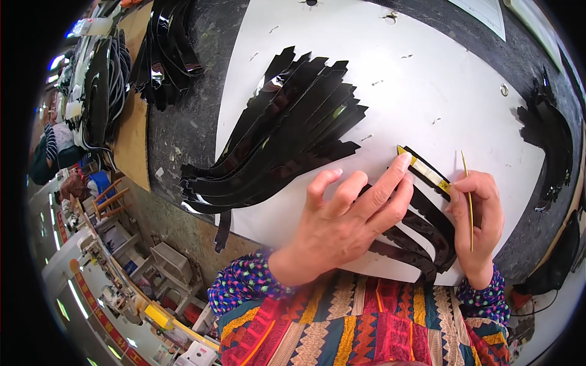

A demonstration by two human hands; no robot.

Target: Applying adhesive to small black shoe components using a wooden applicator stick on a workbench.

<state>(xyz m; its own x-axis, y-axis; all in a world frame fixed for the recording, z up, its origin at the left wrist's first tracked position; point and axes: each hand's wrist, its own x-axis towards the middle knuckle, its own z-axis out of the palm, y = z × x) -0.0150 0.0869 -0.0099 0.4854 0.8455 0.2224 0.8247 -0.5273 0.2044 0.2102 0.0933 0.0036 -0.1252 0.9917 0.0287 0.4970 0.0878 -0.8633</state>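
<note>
My left hand lies flat with spread fingers on several curved glossy black strips at the near edge of a white sheet. Its fingertips press the top strip next to a short yellow and white template piece. My right hand grips a thin yellow stick like a pen, its tip pointing away from me beside the template's right end. A larger fan of the same black strips is spread out on the sheet to the left.
The white sheet covers a dark worktable. More black strips are stacked at the top left and at the right edge. A seated person is far left. Stools and crates stand on the floor below.
</note>
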